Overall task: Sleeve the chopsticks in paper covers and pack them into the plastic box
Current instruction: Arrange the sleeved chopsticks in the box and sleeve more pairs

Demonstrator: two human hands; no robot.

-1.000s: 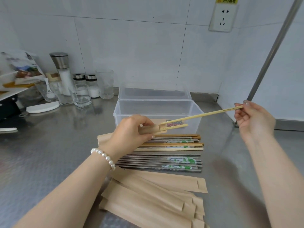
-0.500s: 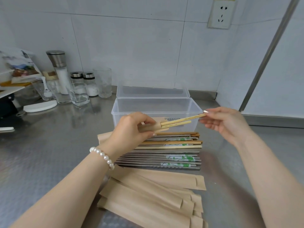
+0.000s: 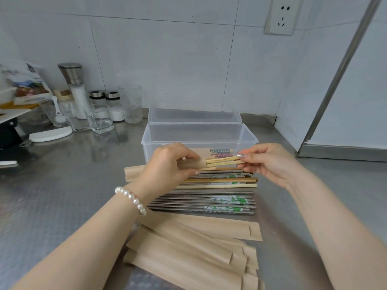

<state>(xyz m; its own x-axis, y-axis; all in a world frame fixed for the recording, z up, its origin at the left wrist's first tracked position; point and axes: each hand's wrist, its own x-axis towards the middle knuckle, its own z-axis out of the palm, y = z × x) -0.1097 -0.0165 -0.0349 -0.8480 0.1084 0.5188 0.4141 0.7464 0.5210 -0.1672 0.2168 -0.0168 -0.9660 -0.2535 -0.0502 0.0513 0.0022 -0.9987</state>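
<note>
My left hand (image 3: 167,164) grips a brown paper cover (image 3: 191,164) with two bamboo chopsticks (image 3: 222,160) sticking out of its right end. The fingertips of my right hand (image 3: 270,162) touch the chopsticks' ends. Behind them stands the clear plastic box (image 3: 199,141) with its lid open; a sleeved pair with patterned ends lies inside. Beneath my hands lies a row of loose wooden and steel chopsticks (image 3: 219,193). A pile of empty paper covers (image 3: 188,248) lies nearest me.
The steel counter (image 3: 62,195) holds glasses (image 3: 129,103), salt shakers and a grinder (image 3: 73,86) at the back left, with a white lid (image 3: 50,133) before them. A tiled wall with a socket (image 3: 281,15) is behind; a metal post (image 3: 335,80) stands at right.
My right hand has moved left, and the upper chopstick has slid far into the cover, until both ends stick out about evenly. The left hand stayed in place.
</note>
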